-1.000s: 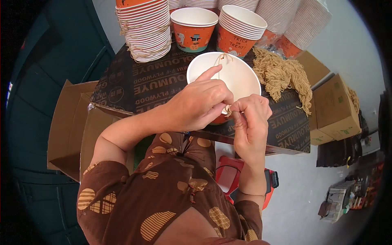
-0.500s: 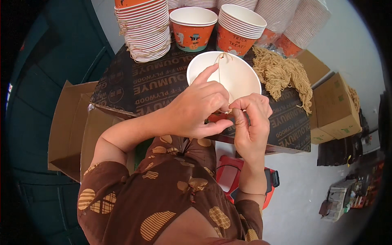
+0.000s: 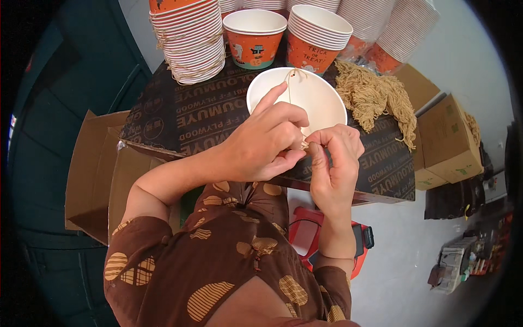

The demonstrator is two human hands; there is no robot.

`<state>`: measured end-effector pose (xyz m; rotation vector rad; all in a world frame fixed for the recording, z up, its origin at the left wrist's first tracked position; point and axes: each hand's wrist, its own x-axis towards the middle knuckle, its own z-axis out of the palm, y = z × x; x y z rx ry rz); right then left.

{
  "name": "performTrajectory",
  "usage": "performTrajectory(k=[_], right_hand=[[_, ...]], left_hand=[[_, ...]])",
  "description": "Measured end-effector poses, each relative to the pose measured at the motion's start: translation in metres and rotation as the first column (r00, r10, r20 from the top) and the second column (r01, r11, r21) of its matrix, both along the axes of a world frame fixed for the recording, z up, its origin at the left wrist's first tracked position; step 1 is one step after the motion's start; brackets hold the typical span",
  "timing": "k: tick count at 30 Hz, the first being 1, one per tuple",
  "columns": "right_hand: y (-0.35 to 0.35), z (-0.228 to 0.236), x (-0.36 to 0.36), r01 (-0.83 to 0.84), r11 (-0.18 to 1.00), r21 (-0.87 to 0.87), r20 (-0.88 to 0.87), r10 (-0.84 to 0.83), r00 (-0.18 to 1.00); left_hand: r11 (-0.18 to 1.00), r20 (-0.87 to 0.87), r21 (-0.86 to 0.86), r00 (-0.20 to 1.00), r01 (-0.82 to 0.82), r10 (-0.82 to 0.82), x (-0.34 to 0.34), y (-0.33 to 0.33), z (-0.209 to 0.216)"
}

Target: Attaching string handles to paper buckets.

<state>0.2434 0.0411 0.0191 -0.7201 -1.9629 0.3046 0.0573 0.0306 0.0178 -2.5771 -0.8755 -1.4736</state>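
Observation:
A paper bucket (image 3: pixel 322 101) with a white inside lies tipped on the table, its mouth toward me. Tan string (image 3: pixel 290 94) is knotted at a hole in its far rim and runs across the mouth to my fingers. My left hand (image 3: pixel 267 139) pinches the string at the near rim between thumb and fingers, its index finger stretched out over the bucket. Close against it, my right hand (image 3: pixel 336 158) grips the string's end between thumb and index finger. The fingers hide most of the near rim and any knot there.
A tan string bundle (image 3: pixel 376 98) lies right of the bucket. Behind stand a tall stack of strung buckets (image 3: pixel 190 46), an orange bucket (image 3: pixel 255 46), a shorter stack (image 3: pixel 318 41) and bagged stacks (image 3: pixel 408 30). Cardboard boxes flank the dark table (image 3: pixel 201 114); a red stool-like object (image 3: pixel 305 229) sits below.
My left thumb and fingers have drawn closer together at the near rim, against my right fingertips. The bucket has barely shifted.

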Motion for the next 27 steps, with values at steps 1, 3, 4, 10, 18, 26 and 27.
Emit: performTrajectory(k=[1,3,4,10,18,26,27], right_hand=[[0.0,0.0,0.0,0.001,1.0,-0.001,0.003,-0.001,1.0],[0.0,0.0,0.0,-0.001,1.0,-0.004,0.002,0.001,1.0],[0.0,-0.001,0.0,-0.002,1.0,-0.008,0.003,0.002,1.0],[0.0,-0.001,0.001,-0.008,1.0,-0.005,0.001,0.008,1.0],[0.002,-0.003,0.004,0.006,1.0,0.016,-0.038,-0.005,0.999],[0.008,-0.004,0.012,0.057,0.998,0.02,-0.061,-0.056,0.997],[0.009,-0.004,0.013,0.057,0.998,0.02,-0.062,-0.055,0.997]], left_hand=[[0.999,-0.027,0.04,1.0,-0.015,0.016,0.0,0.0,0.0],[0.999,-0.034,0.034,0.999,-0.02,0.021,0.001,0.0,0.001],[0.999,-0.041,0.028,0.999,-0.025,0.027,0.001,-0.001,0.001],[0.999,-0.035,0.033,0.999,-0.023,0.024,0.001,0.0,0.001],[0.999,-0.067,-0.033,0.998,-0.011,0.009,-0.001,-0.002,0.002],[0.999,-0.072,-0.036,0.997,0.004,-0.007,0.0,-0.003,0.003],[0.999,-0.071,-0.034,0.997,0.003,-0.006,0.0,-0.003,0.004]])
